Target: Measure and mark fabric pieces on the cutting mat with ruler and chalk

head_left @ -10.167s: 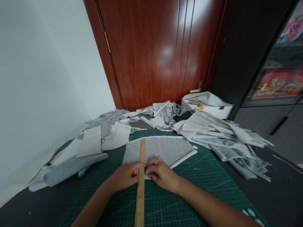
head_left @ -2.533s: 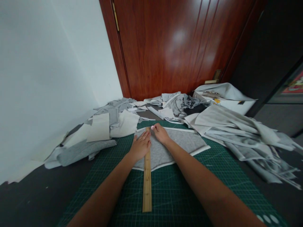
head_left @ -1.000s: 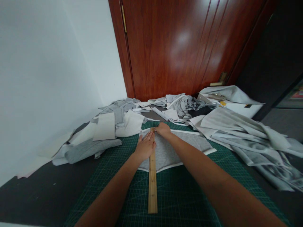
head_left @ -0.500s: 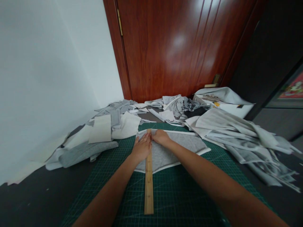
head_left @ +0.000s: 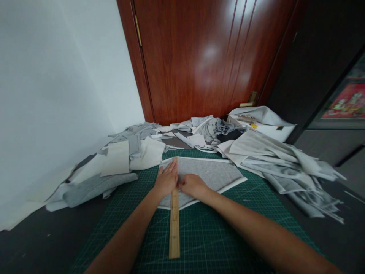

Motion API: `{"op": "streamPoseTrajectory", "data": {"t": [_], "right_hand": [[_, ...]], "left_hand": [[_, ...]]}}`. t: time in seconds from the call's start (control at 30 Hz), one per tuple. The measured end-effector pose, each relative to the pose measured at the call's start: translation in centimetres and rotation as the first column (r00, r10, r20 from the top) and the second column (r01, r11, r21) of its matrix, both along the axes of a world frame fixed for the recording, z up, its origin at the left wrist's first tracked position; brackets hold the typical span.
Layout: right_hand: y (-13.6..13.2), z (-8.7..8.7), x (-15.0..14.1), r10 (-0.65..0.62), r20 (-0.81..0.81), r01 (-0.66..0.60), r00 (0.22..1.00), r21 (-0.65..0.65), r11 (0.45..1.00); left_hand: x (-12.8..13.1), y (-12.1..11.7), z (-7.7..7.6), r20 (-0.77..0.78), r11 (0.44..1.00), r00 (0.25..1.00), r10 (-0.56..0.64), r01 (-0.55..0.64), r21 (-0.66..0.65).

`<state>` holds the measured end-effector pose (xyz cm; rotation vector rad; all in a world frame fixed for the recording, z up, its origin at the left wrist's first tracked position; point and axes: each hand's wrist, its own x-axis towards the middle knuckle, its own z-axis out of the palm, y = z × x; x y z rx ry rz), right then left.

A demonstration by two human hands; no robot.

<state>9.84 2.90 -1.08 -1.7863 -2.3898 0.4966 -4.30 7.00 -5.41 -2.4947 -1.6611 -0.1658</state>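
A: State of the hands?
B: Left hand [head_left: 167,180] lies flat over the wooden ruler [head_left: 174,224], fingers slightly parted. Right hand [head_left: 194,185] is beside the ruler's right edge, fingers curled narrow. Whether they grip anything, I cannot tell.

A: Position of the work?
B: The grey fabric piece [head_left: 211,171] lies on the green cutting mat [head_left: 205,236]. The ruler crosses its left part, with the near end extending beyond the fabric onto the mat.

A: Risks?
B: Slippage, in my judgement. The left hand bears on the far part of the ruler only, so sideways pressure from the right could swing the unheld near end. The fabric looks soft; drag from the curled fingers could ruck or stretch it beside the ruler. Its pale edge could also curl, if pulled.

A: Changes since the preceding frame?
B: The right hand is nearer the wearer, down from near the fabric's far edge to about mid-piece. The left hand remains on the ruler, which crosses the same part of the fabric.
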Motion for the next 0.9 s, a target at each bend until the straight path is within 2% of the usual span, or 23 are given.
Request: {"op": "streamPoseTrajectory", "data": {"t": [0.4, 0.6, 0.63, 0.7, 0.77, 0.8, 0.9], "right_hand": [[-3.8, 0.3, 0.4, 0.098, -0.029, -0.099, 0.995, -0.050, 0.994], [-4.2, 0.3, 0.6, 0.114, -0.077, -0.120, 0.990, -0.079, 0.990], [-4.0, 0.2, 0.8, 0.128, -0.111, -0.142, 0.986, -0.120, 0.983], [-3.6, 0.2, 1.4, 0.156, -0.247, -0.231, 0.957, -0.312, 0.922], [-3.0, 0.3, 2.5, 0.109, -0.429, -0.335, 0.897, -0.497, 0.800], [-2.8, 0.4, 3.3, 0.058, -0.506, -0.369, 0.860, -0.540, 0.757], [-2.2, 0.6, 6.2, -0.052, -0.627, -0.364, 0.777, -0.516, 0.775]], "left_hand": [[0.2, -0.2, 0.4, 0.006, 0.999, 1.000, 0.016, -0.016, -0.029], [0.1, -0.3, 0.4, 0.019, 1.000, 1.000, 0.000, 0.000, -0.018], [0.1, -0.3, 0.4, 0.017, 1.000, 1.000, -0.001, 0.001, -0.013], [0.0, -0.2, 0.2, 0.016, 1.000, 1.000, 0.001, -0.001, -0.003], [0.0, -0.2, 0.0, 0.022, 1.000, 1.000, 0.004, -0.004, 0.005], [-0.1, -0.2, 0.0, 0.026, 1.000, 1.000, 0.003, -0.003, 0.007], [-0.1, -0.1, -0.1, 0.036, 1.000, 0.999, -0.004, 0.003, 0.016]]}}
